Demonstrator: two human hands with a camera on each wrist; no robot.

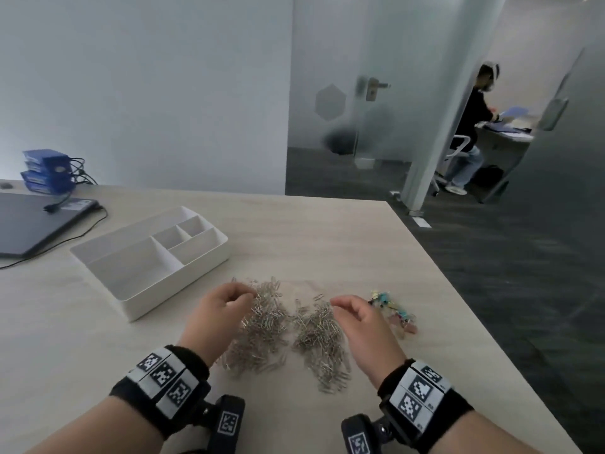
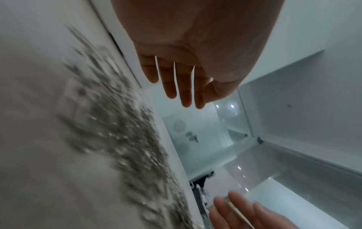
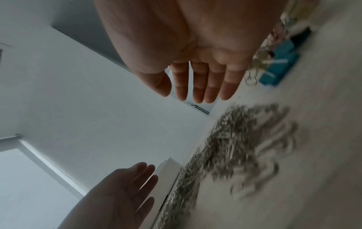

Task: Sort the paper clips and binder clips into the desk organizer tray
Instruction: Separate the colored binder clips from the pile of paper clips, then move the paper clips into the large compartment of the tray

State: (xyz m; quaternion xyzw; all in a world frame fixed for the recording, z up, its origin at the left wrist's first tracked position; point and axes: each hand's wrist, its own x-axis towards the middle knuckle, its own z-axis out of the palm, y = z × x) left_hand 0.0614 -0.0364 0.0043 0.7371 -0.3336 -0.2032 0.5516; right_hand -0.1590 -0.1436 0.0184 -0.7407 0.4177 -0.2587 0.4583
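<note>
Silver paper clips point(image 1: 288, 329) lie in two loose heaps on the wooden table point(image 1: 327, 231), blurred in both wrist views point(image 2: 121, 133) point(image 3: 231, 148). My left hand point(image 1: 226, 309) hovers over the left heap and my right hand point(image 1: 357, 317) over the right heap. Both hold nothing, fingers relaxed and extended point(image 2: 182, 88) point(image 3: 197, 86). Coloured binder clips point(image 1: 393, 314) lie just right of my right hand; teal ones show in the right wrist view point(image 3: 280, 65). The white organizer tray point(image 1: 144, 257), with several empty compartments, stands to the upper left.
A closed dark laptop point(image 1: 36, 224) with a cable and stacked blue boxes point(image 1: 47, 170) sit at the table's far left. The table's right edge point(image 1: 458, 309) runs close to the binder clips. Another person point(image 1: 471, 132) sits at a desk behind a glass partition.
</note>
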